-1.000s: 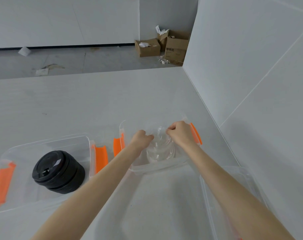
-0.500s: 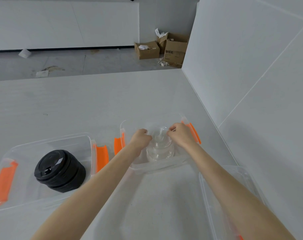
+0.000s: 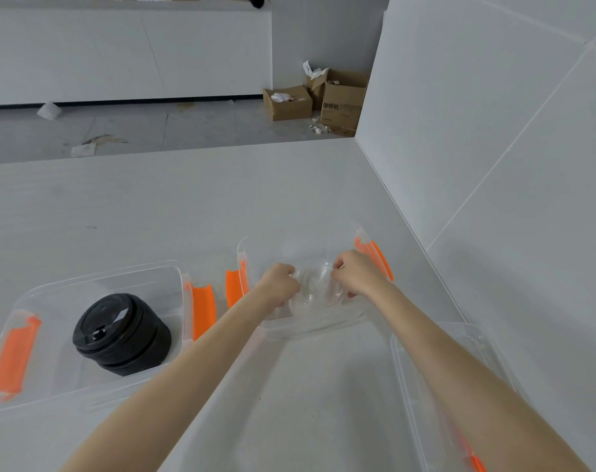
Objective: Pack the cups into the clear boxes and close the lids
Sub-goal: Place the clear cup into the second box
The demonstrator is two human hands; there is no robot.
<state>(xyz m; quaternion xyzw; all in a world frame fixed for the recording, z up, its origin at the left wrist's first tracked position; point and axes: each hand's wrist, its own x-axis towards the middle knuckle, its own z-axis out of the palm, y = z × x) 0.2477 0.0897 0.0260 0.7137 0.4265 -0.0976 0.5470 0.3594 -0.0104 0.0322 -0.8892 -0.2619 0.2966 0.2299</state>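
both hands are working inside the far clear plastic box with orange side latches, lowering a stack of clear plastic cups into it. the left hand is curling its fingers shut against the stack's left side, and the right hand is pinching the rim on the right. the cups look not yet settled on the box floor. to do this well, it seems best to keep the stack level between both grips, set it down centred, and let go only once it is resting, since thin cups probably flex and tip.

the box walls are standing close around both wrists, so the hands should be lifting straight up. the white wall is closing off the right. the second clear box holding stacked black round lids is sitting just beside on the left, and a clear lid is lying near the right forearm. open white table is lying beyond.
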